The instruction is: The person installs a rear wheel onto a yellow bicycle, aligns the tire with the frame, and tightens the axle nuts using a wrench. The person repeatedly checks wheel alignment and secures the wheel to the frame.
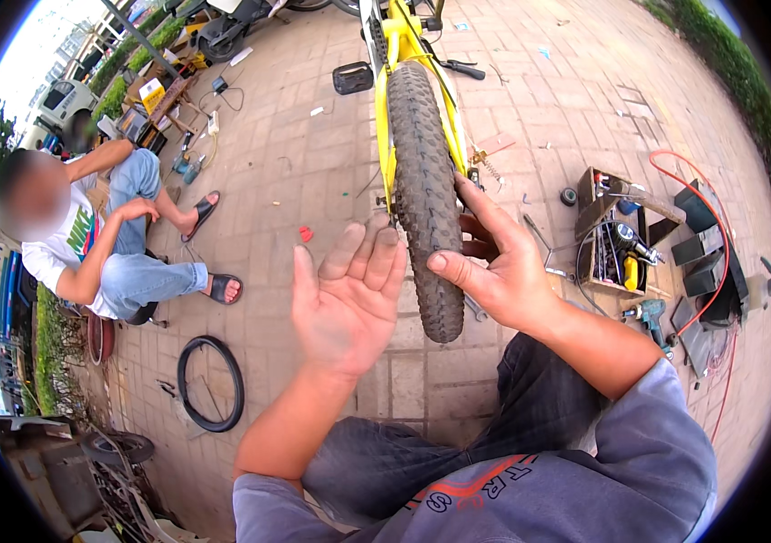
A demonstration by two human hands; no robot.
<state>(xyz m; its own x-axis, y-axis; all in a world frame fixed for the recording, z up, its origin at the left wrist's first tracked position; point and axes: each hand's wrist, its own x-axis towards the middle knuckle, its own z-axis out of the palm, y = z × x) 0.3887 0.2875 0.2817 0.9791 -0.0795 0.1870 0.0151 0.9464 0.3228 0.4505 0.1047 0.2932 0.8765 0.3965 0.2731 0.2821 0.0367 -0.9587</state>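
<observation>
the knobbly tyre sits between the yellow stays of the bike frame, pointing toward the person and lying between the two hands. the left hand is unfolded, palm up and holding nothing, its fingertips close to the tyre's left side; whether they touch cannot be told. the right hand has its thumb and fingers spread along the tyre's right side, but whether they really grip it i cannot tell. handling the wheel looks like the step here, and i'd do it with even, light pressure from both sides, keep fingertips out of the narrow gaps beside the stays, let the tread pass under the thumb slowly, and feel for bumps or sharp bits gently, since bare skin catches easily. as for counts: one tyre in the frame, one loose black tyre flat on the paving, one pedal clearly visible, one wooden toolbox with a yellow bottle inside, one teal power drill, one orange-red hose, and one seated person wearing two sandals.
</observation>
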